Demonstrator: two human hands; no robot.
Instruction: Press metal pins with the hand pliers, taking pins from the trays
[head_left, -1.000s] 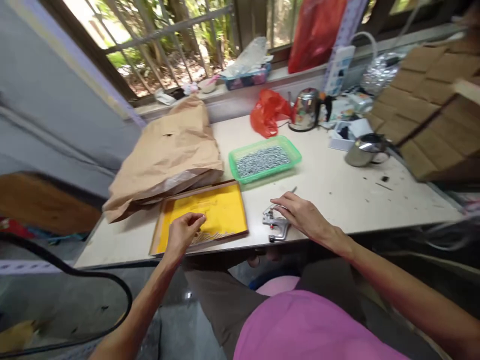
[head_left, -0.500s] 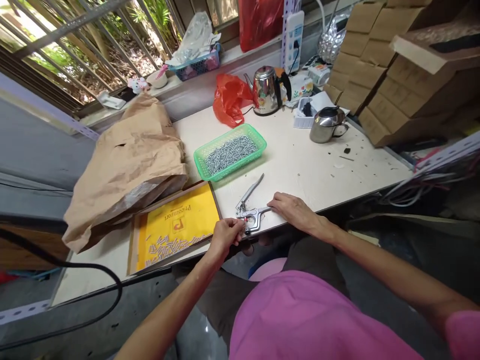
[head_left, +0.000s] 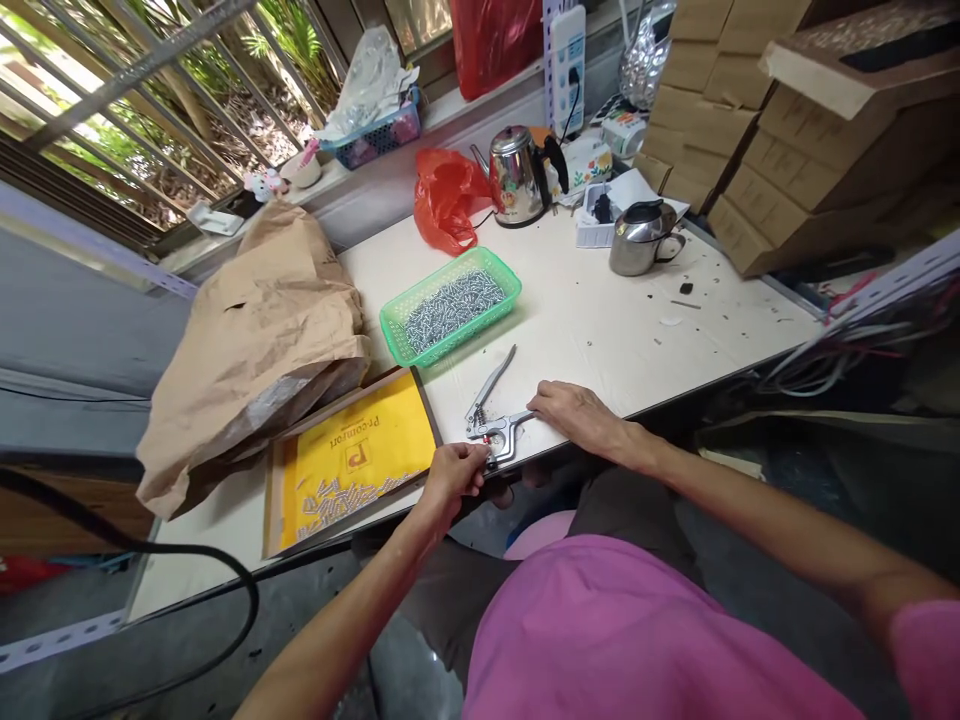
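Observation:
A metal hand press tool (head_left: pixel 491 412) lies at the near edge of the white table (head_left: pixel 615 320), its upper handle raised. My left hand (head_left: pixel 452 473) is pinched at the tool's jaw, the fingers closed on a small part I cannot make out. My right hand (head_left: pixel 576 415) rests on the tool's lower handle, fingers curled over it. To the left lies a yellow tray (head_left: pixel 352 455) with several small pale pieces (head_left: pixel 337 495). Behind the tool stands a green basket (head_left: pixel 450 305) filled with small metal parts.
A crumpled brown paper bag (head_left: pixel 259 330) covers the table's left. A red plastic bag (head_left: pixel 446 195), a steel kettle (head_left: pixel 517 175) and a steel pot (head_left: pixel 637 238) stand at the back. Cardboard boxes (head_left: pixel 787 130) are stacked at right. A black cable (head_left: pixel 225 570) loops at lower left.
My left hand left the yellow tray and came to the tool's jaw. My right hand settled on the lower handle, and the upper handle now stands raised. The view swung left.

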